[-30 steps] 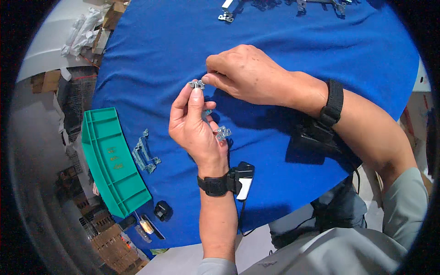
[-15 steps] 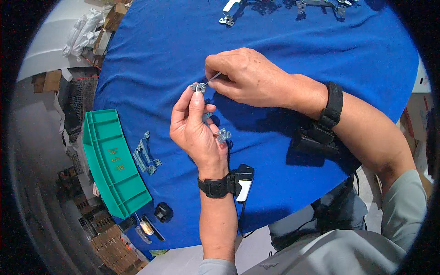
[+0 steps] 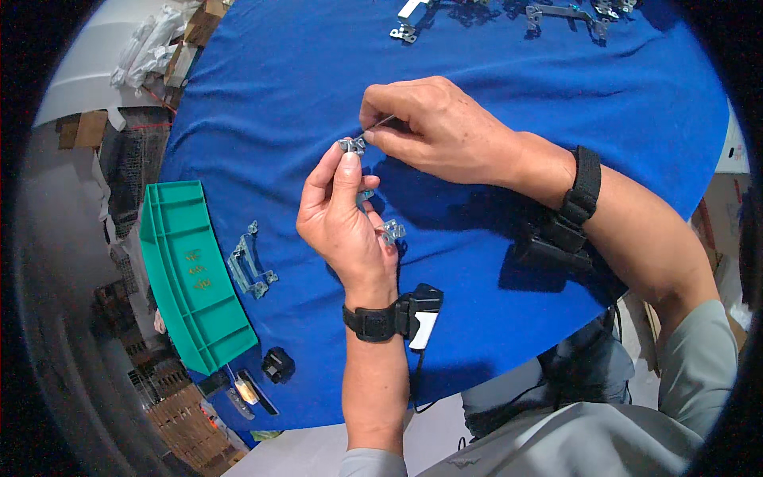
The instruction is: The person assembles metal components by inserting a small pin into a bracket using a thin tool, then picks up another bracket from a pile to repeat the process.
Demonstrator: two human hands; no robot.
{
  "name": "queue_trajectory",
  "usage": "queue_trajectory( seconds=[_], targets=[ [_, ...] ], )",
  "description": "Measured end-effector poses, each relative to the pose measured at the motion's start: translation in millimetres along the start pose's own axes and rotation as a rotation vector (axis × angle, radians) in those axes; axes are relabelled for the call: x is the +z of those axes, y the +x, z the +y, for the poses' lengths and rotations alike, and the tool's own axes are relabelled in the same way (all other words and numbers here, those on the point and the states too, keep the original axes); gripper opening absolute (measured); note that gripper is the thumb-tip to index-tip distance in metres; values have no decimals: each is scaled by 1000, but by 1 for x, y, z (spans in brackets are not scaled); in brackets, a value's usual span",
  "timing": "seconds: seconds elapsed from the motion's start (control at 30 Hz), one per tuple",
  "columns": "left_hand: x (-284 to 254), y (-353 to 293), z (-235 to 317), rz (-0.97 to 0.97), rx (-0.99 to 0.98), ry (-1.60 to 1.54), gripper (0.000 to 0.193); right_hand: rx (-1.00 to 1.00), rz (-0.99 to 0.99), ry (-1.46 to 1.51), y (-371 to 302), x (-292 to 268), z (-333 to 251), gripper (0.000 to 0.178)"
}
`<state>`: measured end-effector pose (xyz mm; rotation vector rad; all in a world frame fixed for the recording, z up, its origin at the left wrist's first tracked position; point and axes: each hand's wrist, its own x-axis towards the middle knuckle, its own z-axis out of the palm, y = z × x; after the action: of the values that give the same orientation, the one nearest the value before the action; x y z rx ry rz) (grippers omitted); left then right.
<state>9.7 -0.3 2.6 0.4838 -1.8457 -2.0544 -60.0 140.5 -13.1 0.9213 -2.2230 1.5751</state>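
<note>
Pinching a silvery metal bracket (image 3: 352, 146) between thumb and fingertips, the left hand (image 3: 340, 222) is raised over the table, palm partly turned up and its other fingers curled loosely. More bright metal (image 3: 393, 232) shows beside the palm; from where I stand I cannot tell whether it belongs to the same piece. The right hand (image 3: 437, 123) is closed to a fine grip on a thin rod (image 3: 383, 122), which slants down toward the bracket's upper end, though actual contact is hard to make out. Each wrist wears a black strap (image 3: 370, 323). Beyond the left hand, another metal frame (image 3: 250, 262) lies on the blue cloth (image 3: 469, 318), just beside a green tray (image 3: 179, 219) with small brass-coloured bits (image 3: 196, 270) grouped in its middle section. Nearer the person sit a black object (image 3: 278, 365) and a yellowish-handled tool (image 3: 246, 389). More brackets (image 3: 564, 13) lie at the far side.
</note>
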Motion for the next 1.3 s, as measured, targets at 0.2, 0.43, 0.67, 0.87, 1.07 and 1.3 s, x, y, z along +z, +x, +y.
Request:
queue_trajectory(
  seconds=[0.2, 0.43, 0.67, 0.87, 1.07, 1.3],
  targets=[
    [3, -6, 7, -1, -38, 55, 21, 0, -12, -1, -3, 1, 3, 14],
    [1, -4, 8, -10, -17, 120, 23, -44, -30, -33, -2, -2, 5, 18],
    [0, 0, 4, 14, 113, 136, 21, 39, -66, 14, 5, -4, 6, 27],
    [-4, 4, -2, 13, 121, 44, 21, -136, 88, 35, 3, 7, 11, 24],
    [-7, 3, -4, -35, 200, 180, 20, -110, -253, -6, 2, -18, -6, 23],
    [9, -5, -1, -27, 179, 24, 16, -79, -95, -38, 2, -21, -2, 30]
  ],
)
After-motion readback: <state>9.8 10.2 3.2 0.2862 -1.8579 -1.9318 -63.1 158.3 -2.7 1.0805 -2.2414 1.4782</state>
